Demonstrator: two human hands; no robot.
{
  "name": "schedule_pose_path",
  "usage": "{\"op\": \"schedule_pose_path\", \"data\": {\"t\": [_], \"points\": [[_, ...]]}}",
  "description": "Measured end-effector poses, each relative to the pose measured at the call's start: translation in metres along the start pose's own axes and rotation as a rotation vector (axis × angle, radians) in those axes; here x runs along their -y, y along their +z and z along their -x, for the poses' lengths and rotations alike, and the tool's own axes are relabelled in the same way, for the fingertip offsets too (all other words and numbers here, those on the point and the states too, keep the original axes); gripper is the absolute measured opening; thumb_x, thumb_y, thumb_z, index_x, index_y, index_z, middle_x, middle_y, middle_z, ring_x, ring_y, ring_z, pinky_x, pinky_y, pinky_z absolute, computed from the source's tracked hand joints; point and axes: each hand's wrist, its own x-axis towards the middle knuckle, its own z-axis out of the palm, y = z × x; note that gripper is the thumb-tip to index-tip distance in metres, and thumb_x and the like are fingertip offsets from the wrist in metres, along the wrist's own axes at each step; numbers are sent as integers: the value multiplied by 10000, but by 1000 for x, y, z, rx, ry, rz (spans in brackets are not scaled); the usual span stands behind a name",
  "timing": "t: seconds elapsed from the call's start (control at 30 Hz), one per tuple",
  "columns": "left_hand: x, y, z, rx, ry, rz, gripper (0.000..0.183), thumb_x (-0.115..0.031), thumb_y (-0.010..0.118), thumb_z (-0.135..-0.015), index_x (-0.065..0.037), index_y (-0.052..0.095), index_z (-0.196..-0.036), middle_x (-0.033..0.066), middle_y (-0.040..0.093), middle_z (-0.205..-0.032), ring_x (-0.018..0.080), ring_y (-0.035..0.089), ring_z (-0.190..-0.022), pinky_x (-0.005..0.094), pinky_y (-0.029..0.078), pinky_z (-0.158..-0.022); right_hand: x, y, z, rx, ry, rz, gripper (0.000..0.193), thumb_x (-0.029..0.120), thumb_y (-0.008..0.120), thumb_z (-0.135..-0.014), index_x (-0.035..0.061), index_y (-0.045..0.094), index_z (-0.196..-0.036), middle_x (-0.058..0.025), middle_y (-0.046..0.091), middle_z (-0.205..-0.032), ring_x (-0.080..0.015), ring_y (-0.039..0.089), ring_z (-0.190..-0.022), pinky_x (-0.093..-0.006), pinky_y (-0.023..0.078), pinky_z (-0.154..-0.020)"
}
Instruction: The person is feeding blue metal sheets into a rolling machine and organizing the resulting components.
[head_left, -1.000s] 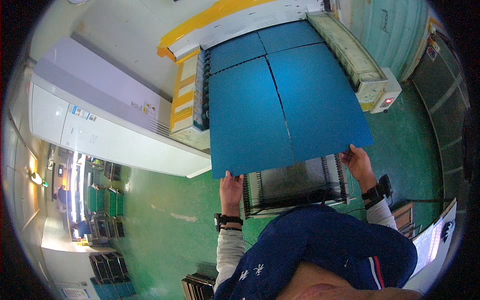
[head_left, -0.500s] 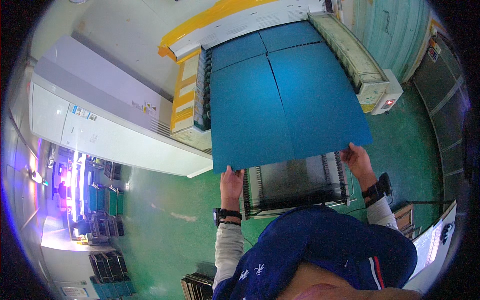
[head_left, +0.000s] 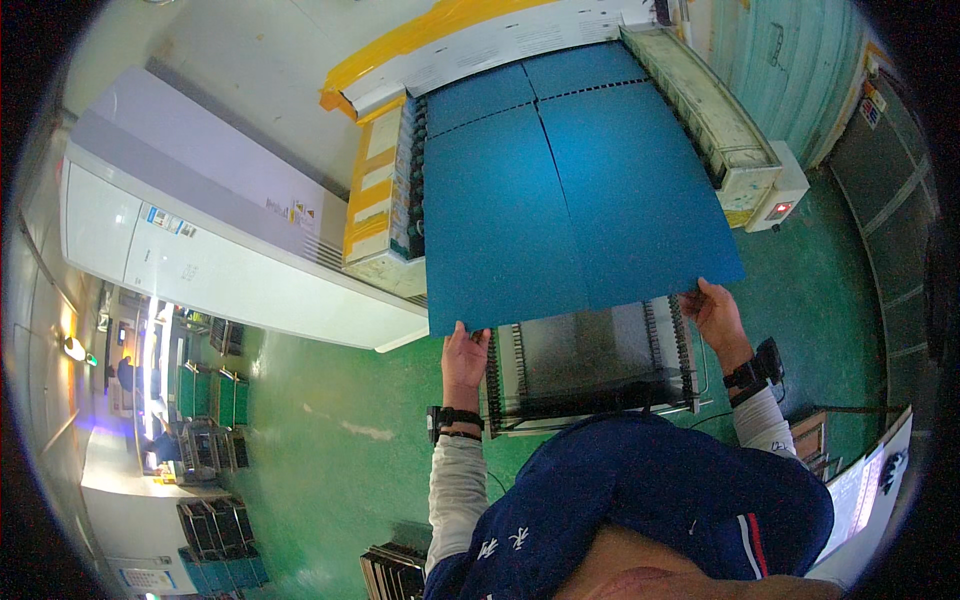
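Observation:
Two large flat blue panels [head_left: 500, 230] lie side by side on the conveyor machine, a thin gap running between them. Their near ends stick out toward me past the machine. My left hand [head_left: 465, 362] pinches the near edge of the left panel close to its outer corner. At the near right corner of the right blue panel [head_left: 650, 200], my right hand [head_left: 716, 318] grips the edge, some fingers hidden beneath it. Farther in, two more blue panels [head_left: 580, 70] lie ahead of these.
Roller rails flank the panels, the left rail [head_left: 372, 210] taped yellow, the right rail [head_left: 710, 110] pale. Between me and the machine stands a rack [head_left: 590, 365] with coiled sides. A white air conditioner [head_left: 230, 265] stands left. Another rack [head_left: 392, 575] sits low on the green floor.
The near blue panels have slid slightly away from me, deeper into the machine. Both hands have followed along with their edges.

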Motion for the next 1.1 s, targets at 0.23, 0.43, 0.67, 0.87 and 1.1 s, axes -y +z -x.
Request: {"op": "schedule_pose_path", "data": {"t": [0.23,0.43,0.67,0.87,1.1], "points": [[3,-7,-9,37,-13,20,131,-124,561,-946,-82,548,-1070,67,612,-1072,243,602,-933,381,550,-786,3,2,-6,32,-30,57,218,226,570,-926,15,623,-943,-111,678,-846,-242,659,-735,-390,537,-688],[2,-2,-17,25,-25,20,132,-132,566,-946,-84,551,-1068,60,613,-1068,238,596,-947,384,547,-790,5,5,-9,68,-25,54,244,242,539,-945,12,622,-936,-109,678,-844,-235,654,-727,-381,530,-678],[5,-4,-22,13,-14,34,91,-147,571,-945,-79,559,-1005,57,611,-1009,247,598,-943,385,545,-801,6,7,-15,43,-8,50,219,242,552,-941,29,604,-936,-111,667,-843,-234,643,-741,-374,524,-688],[6,8,-20,9,-1,19,87,-155,567,-948,-71,577,-928,64,620,-943,261,606,-933,389,540,-815,6,5,-22,71,-18,31,184,253,595,-923,69,593,-932,-116,661,-882,-242,643,-800,-372,527,-715],[7,-7,-20,86,-17,12,119,-182,539,-964,-69,576,-974,103,616,-1001,282,601,-1012,387,520,-872,4,8,-29,42,4,-9,215,226,521,-958,31,607,-932,-93,655,-836,-216,625,-732,-366,510,-681]]}}
